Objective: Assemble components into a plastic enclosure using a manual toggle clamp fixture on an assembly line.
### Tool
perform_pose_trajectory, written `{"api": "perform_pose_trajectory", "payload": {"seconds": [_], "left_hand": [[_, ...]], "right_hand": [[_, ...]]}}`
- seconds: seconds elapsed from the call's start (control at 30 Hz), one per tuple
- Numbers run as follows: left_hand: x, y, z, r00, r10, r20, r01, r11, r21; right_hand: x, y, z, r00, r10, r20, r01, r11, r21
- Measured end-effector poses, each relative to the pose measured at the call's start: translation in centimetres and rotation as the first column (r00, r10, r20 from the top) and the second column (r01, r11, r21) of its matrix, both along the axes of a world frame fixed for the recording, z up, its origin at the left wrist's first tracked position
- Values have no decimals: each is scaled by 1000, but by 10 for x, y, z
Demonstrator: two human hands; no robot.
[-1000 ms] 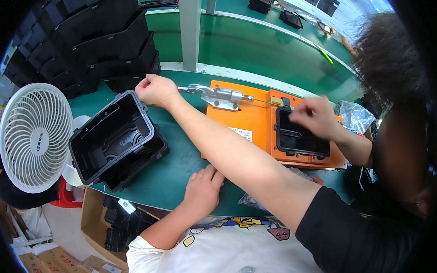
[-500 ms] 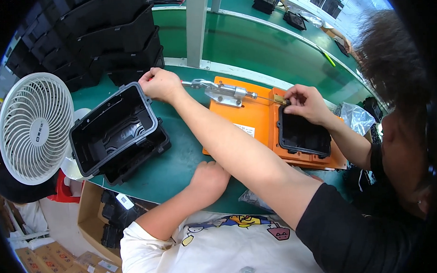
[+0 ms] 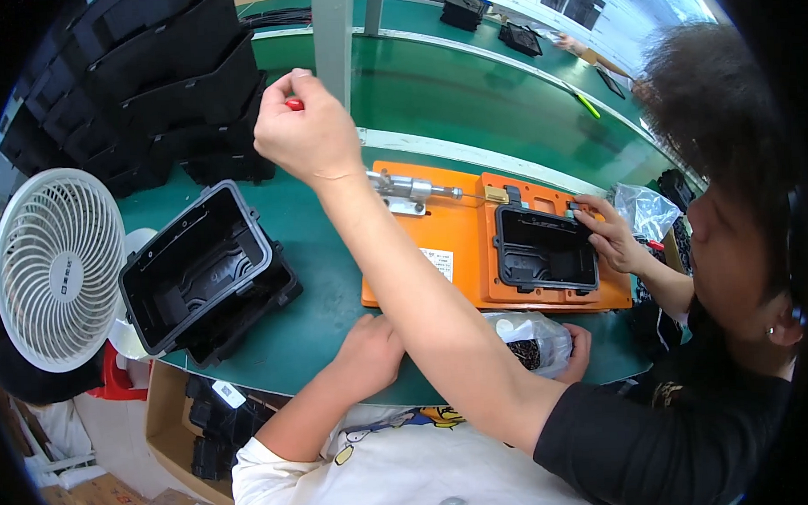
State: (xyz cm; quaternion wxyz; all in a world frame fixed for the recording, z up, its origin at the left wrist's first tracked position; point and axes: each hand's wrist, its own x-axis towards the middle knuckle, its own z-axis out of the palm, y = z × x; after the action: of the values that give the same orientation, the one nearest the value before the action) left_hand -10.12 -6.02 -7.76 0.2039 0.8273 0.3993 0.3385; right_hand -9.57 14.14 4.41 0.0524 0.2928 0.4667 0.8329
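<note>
My left hand rests on the green table near its front edge, fingers curled into a loose fist with nothing visible in it. Past the co-worker's forearm, my right hand curves round the side of a clear plastic bag of small dark parts. Behind that bag, a black plastic box sits in an orange fixture. A metal toggle clamp is mounted on the fixture, with a brass-coloured block at its rod's end. My right forearm is mostly hidden.
A co-worker's arm crosses before me, its hand round a red handle; their other hand touches the box's right side. At left stand another black box, a white fan, stacked black bins and a carton.
The co-worker's hand with the red handle has swung up; their other hand has moved from the box's upper left corner to its right side. My right hand and the bag have come into view.
</note>
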Motion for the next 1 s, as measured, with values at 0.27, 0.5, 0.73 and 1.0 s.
{"api": "perform_pose_trajectory", "payload": {"seconds": [0.27,0.5,0.73,1.0], "left_hand": [[3,0,-8,998,-57,-29,57,998,6],[1,-2,-9,1000,-10,-22,9,1000,-28],[6,0,-9,997,-5,77,17,986,-164],[1,1,-1,995,-27,95,57,943,-327]], "right_hand": [[-7,10,-2,973,231,6,-229,970,-86],[1,2,1,971,190,-142,-210,967,-144],[-11,9,-8,965,223,-136,-241,961,-134],[-24,9,-18,978,165,-131,-196,938,-287]]}}
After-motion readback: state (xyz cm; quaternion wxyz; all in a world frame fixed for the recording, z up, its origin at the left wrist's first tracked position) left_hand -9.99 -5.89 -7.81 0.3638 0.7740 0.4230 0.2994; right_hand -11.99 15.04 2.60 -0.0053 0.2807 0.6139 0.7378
